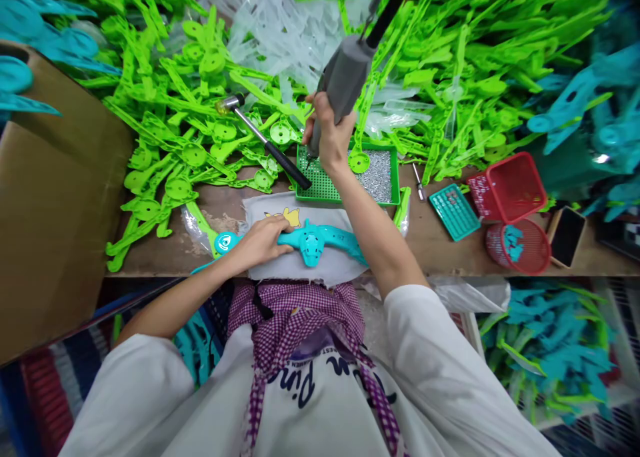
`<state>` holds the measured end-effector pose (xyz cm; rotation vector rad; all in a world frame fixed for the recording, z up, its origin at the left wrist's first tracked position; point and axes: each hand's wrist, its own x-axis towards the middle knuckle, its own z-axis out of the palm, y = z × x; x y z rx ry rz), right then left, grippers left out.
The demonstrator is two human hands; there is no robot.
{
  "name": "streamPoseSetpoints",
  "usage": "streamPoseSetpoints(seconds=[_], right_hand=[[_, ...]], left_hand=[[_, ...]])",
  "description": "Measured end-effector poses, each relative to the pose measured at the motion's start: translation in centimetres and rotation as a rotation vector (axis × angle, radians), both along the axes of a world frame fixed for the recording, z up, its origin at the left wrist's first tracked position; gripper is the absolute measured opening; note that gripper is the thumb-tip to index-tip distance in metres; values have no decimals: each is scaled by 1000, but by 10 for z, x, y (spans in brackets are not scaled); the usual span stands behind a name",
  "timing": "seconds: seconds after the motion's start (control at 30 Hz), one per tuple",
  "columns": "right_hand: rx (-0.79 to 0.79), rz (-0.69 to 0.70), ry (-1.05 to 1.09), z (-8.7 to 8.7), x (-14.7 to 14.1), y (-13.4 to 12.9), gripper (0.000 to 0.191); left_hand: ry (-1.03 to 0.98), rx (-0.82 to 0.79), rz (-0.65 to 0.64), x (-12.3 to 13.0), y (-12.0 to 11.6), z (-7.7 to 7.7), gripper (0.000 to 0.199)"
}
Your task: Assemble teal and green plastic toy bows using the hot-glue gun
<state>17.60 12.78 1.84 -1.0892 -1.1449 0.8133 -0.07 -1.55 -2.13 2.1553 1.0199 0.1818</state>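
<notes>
Head view: the left hand [264,242] pinches a turquoise part [311,245] between thumb and fingers, on pale cloth [333,272]; the part extends rightward to the right forearm. Farther out, the right hand [331,134] is wrapped around a grey power screwdriver [349,72] over a green tray [321,184]. The table's [445,260] near edge runs just below the left hand; brown tabletop shows beyond the right forearm's outer side.

- A brown cardboard box [55,204] at the far left
- A hammer [257,132] with a black grip, lying slantwise
- A teal calculator [454,212] beside a tilted red square basket [486,194]
- A round red basket [495,247] holding teal scraps [513,242]
- A black-faced phone [567,237] just right of it
</notes>
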Motion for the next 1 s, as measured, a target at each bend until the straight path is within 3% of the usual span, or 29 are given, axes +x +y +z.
streamPoseSetpoints(seconds=[0.13,0.23,0.3,0.4,0.5,0.6,0.8,1.0], right_hand=[[13,-2,40,27,15,-11,63],[82,24,159,53,22,-49,62],[134,103,252,60,20,-85,59],[54,314,274,50,12,-132,57],[-92,422,271,30,6,-153,62],[-151,427,267,18,4,-153,65],[-220,348,206,10,-2,-146,61],[-238,388,226,0,-7,-150,59]], left_hand=[[2,8,-6,1,0,1,25],[-5,9,6,1,0,1,25],[-1,4,9,2,-1,1,24],[8,16,-5,2,-2,0,20],[-15,30,-10,2,-2,-2,20],[-23,27,-9,3,-2,-3,17],[-12,46,-9,3,-3,-2,21],[-23,36,-1,2,-3,-8,23]])
